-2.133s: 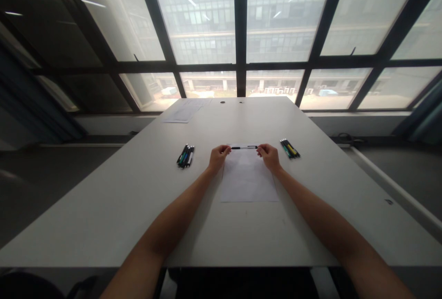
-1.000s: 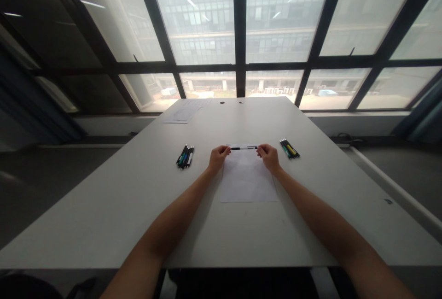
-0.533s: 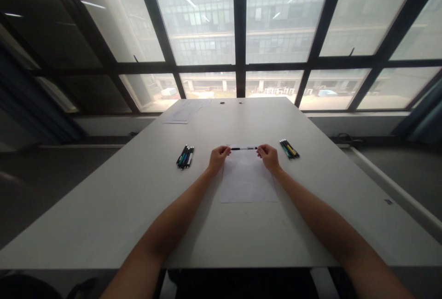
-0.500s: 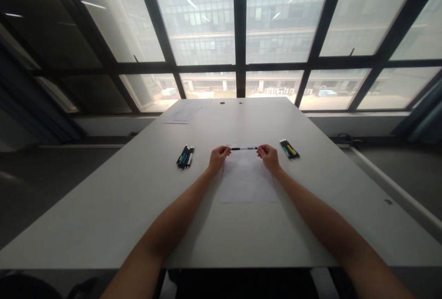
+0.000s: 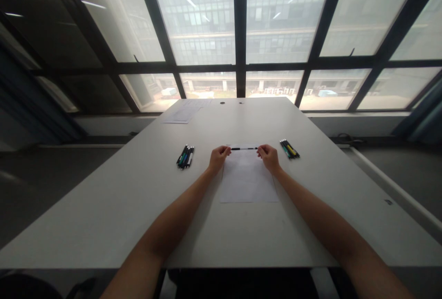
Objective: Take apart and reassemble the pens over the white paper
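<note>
A black-and-white pen [image 5: 243, 148] is held level between both hands, just above the far edge of a white sheet of paper [image 5: 247, 180]. My left hand [image 5: 218, 158] pinches the pen's left end with its fingers closed. My right hand [image 5: 269, 157] pinches the right end the same way. Both forearms reach out over the grey table [image 5: 138, 207].
A bundle of several pens [image 5: 185, 155] lies left of my hands; another bundle with a yellow one [image 5: 289, 148] lies to the right. Printed sheets [image 5: 184, 112] rest at the far left corner. Two small round holes [image 5: 222, 102] sit near the far edge, below large windows.
</note>
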`<state>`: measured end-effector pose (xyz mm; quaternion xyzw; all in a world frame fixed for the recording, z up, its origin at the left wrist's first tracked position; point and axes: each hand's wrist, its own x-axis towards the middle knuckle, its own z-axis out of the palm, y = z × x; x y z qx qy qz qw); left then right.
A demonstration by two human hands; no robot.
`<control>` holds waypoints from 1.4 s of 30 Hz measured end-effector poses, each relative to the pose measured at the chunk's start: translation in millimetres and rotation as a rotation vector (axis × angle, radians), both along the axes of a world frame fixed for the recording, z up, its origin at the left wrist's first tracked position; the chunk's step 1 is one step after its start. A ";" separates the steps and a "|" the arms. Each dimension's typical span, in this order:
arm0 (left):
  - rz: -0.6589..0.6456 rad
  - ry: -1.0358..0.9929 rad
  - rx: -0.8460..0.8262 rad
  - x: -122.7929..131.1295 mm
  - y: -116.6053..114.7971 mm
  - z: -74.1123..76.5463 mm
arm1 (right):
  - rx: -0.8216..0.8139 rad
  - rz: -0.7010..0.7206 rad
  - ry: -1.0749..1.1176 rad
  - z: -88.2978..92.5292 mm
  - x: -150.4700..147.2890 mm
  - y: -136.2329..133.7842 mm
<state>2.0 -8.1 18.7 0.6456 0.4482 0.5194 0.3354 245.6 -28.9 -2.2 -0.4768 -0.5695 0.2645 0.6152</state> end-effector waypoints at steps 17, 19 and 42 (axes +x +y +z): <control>-0.003 0.008 0.001 -0.9 1.1 -1.8 | -0.007 -0.012 -0.024 0.8 0.2 -0.7; 0.001 0.010 0.001 -0.6 0.5 -0.8 | -0.011 -0.010 -0.014 2.0 0.0 -1.5; 0.001 0.038 0.023 -0.4 -0.6 0.0 | -0.013 -0.007 -0.018 1.9 -0.1 -1.6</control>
